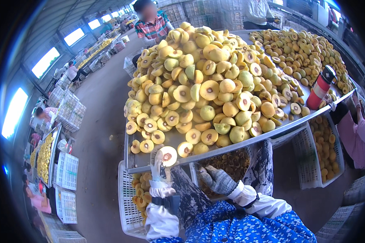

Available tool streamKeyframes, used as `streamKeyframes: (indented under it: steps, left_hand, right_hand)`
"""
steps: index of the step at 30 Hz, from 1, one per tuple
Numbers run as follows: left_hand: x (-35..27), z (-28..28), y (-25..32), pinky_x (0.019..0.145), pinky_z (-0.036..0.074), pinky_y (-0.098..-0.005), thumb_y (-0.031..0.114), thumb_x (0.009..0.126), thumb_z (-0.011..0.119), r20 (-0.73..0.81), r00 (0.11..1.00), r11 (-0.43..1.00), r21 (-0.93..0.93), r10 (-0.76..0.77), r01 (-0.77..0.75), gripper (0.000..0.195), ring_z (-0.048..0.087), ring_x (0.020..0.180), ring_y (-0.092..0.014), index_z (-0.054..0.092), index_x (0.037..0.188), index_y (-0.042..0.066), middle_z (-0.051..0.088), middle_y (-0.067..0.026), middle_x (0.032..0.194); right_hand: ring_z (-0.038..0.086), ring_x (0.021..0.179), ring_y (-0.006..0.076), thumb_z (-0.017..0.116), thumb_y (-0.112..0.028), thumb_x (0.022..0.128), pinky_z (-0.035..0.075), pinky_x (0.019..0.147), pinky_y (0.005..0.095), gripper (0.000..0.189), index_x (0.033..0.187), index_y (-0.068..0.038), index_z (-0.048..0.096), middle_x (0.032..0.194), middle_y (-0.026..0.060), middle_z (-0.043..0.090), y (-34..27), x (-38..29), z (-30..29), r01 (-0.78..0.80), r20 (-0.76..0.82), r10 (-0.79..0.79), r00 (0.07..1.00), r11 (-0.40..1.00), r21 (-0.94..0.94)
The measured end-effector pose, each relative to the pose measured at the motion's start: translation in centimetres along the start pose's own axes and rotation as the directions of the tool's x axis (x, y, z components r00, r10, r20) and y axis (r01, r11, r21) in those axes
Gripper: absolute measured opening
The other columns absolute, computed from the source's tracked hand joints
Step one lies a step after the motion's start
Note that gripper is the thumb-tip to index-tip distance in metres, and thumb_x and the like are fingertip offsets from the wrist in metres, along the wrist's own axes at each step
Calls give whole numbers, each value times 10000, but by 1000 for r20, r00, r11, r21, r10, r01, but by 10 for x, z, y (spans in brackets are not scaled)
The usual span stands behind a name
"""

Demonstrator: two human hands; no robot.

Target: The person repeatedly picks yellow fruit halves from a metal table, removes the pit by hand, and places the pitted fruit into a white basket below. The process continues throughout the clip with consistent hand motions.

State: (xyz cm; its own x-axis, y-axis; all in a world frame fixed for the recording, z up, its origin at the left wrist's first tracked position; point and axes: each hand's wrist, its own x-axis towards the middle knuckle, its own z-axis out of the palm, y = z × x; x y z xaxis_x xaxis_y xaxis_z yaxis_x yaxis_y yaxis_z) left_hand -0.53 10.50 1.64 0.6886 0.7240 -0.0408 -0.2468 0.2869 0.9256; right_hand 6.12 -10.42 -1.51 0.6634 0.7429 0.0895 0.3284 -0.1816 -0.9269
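Note:
My left hand point(160, 167), in a pale glove, holds a halved yellow peach point(169, 156) at the front left edge of the metal table point(185, 158). The cut face points up and shows a reddish-brown centre. My right hand point(220, 180), in a grey knit glove, is below the table edge with its fingers curled towards the left. Whether anything small is in its fingers cannot be made out. Under it, between my knees, a crate point(193, 176) holds dark peach stones point(231, 162). A large heap of halved peaches point(209, 90) covers much of the table.
A white plastic crate point(126, 200) with peach halves point(141, 189) stands by my left leg. Another crate point(302, 164) of halves is at right. A red flask point(319, 89) stands on the table. A person point(153, 25) sits across; pink clothing point(354, 136) shows at right.

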Motion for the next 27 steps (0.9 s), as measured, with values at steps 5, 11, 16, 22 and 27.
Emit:
streamKeyframes:
  steps: [5,11,16,22,27]
  left_hand:
    - [-34,31,-9,759,533,-321,400,936,494,202,909,493,787,364,-372,448,620,929,-242,494,1133,-2,584,-110,1041]
    - [-51,50,-25,758,526,-301,116,885,548,65,978,937,281,198,-209,280,618,866,-218,506,1127,-17,589,-141,1003]
    - [-54,58,-27,587,576,-362,143,911,540,69,973,915,-332,-219,229,333,645,719,-277,426,1196,12,586,-182,959]
    - [-78,72,-34,601,575,-349,231,974,469,-78,996,999,34,33,-30,353,658,753,-269,427,1233,-5,585,-184,992]
    - [-74,64,-50,632,576,-338,277,938,548,-169,986,970,-243,-8,-34,475,657,798,-280,385,1277,-13,567,-180,1093]
  right_hand:
    - [610,672,448,472,-368,954,472,590,526,333,997,-61,594,732,258,620,-19,8,12,46,-65,-51,997,996,-76]
    - [608,665,434,442,-311,961,463,557,537,339,1161,-60,550,853,266,598,-11,4,15,40,-6,-42,999,970,-240]
    - [617,728,433,418,-285,974,483,592,514,394,1278,-42,479,1047,283,581,2,-5,27,139,-38,-146,989,980,-141]
    - [606,687,388,466,-93,907,500,539,434,353,1242,11,501,971,269,572,5,-12,37,197,-102,-224,969,954,-224]
    - [598,629,391,461,-97,907,490,519,445,335,1219,11,511,935,267,573,0,-13,33,172,-87,-195,977,959,-226]
